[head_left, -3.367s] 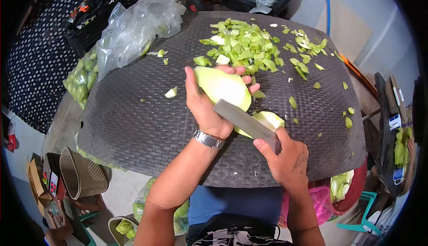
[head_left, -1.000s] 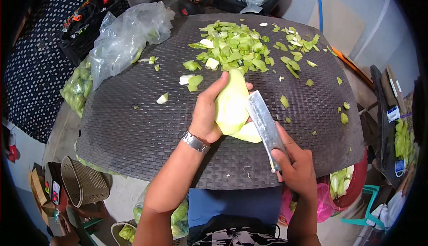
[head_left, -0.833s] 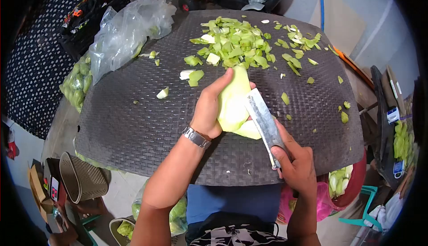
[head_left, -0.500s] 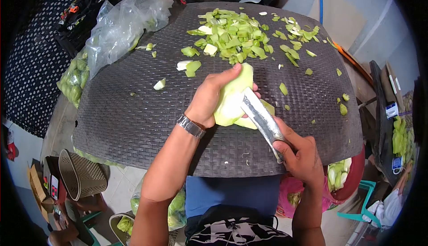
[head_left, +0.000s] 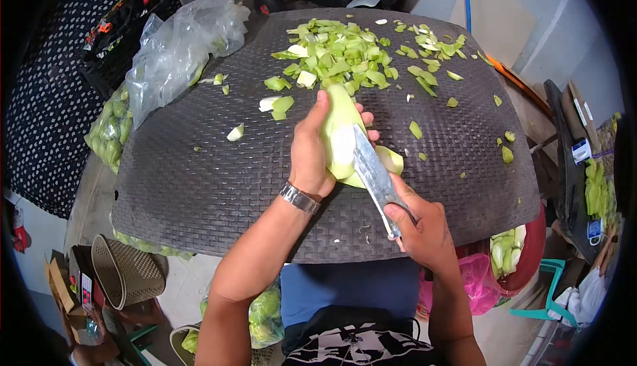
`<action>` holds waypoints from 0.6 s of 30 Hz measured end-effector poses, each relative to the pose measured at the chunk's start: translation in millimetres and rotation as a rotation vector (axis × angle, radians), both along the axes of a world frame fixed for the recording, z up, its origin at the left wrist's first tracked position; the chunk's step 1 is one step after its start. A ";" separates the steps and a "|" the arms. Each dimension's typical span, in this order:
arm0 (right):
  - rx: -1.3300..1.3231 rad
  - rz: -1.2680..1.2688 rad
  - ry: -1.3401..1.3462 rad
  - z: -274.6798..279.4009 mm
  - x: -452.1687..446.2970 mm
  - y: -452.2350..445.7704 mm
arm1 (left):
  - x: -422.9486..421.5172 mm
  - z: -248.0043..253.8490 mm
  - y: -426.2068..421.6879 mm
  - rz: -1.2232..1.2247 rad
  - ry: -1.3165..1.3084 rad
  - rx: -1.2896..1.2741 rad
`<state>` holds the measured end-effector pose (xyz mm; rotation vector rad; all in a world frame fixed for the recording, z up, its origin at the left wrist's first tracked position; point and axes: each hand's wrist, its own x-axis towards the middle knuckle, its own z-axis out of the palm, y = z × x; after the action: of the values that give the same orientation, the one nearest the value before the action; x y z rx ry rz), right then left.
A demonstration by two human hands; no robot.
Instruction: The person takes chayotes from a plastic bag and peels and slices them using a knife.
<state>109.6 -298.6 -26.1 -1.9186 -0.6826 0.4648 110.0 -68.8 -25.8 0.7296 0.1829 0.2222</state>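
—What sits in the left grip (head_left: pixel 309 148)?

—A vegetable (head_left: pixel 337 120), the knife (head_left: pixel 375 173) in the right grip (head_left: pixel 424 226) laid against it. A cut piece (head_left: pixel 391 160) rests on the bench (head_left: pixel 212 173), just beyond the right grip.

—Farther out?

—A pile of peelings (head_left: pixel 352 61) on the bench, straight past the left grip, and a looser scatter (head_left: pixel 441 48) past the right grip.

—Off to the left?

—A chunk (head_left: pixel 235 132) near the left grip, then a bag (head_left: pixel 189 54) at the bench's far left edge.

—Lower?

—A basket (head_left: pixel 141 273) left of both grips, a tub (head_left: pixel 536 250) with pieces (head_left: pixel 507 253) right of them.
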 end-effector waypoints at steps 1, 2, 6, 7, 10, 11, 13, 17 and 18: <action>-0.012 -0.003 0.049 2.3 -0.4 0.8 | 0.2 -0.2 -1.0 0.017 -0.008 0.009; -0.024 -0.006 0.099 6.6 -1.0 1.4 | -0.1 -0.2 -2.1 0.035 -0.014 0.016; -0.027 -0.022 0.274 10.8 -1.9 0.1 | 0.7 -3.3 -2.1 0.087 -0.004 0.075; -0.002 -0.031 0.288 10.4 -2.8 0.6 | 0.6 -3.2 -3.7 0.118 -0.019 0.067; 0.024 -0.050 0.286 10.9 -9.0 4.7 | 0.2 -1.8 -6.5 0.168 -0.040 0.057; -0.007 -0.049 0.256 14.9 -11.4 5.5 | 0.2 -1.8 -5.1 0.159 -0.032 0.055; -0.052 -0.043 0.213 25.1 -11.5 4.9 | 1.4 -0.5 -4.2 0.158 -0.039 0.065; -0.137 -0.012 0.170 44.0 -10.1 -0.8 | -3.2 5.9 -4.5 0.140 -0.025 0.154; -0.166 0.002 0.156 46.6 -9.5 -2.8 | -4.5 7.4 -4.8 0.126 -0.010 0.187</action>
<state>100.1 -301.4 20.5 -2.0119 -0.5584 0.6829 105.5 -73.7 -18.3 0.9035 0.2011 0.3667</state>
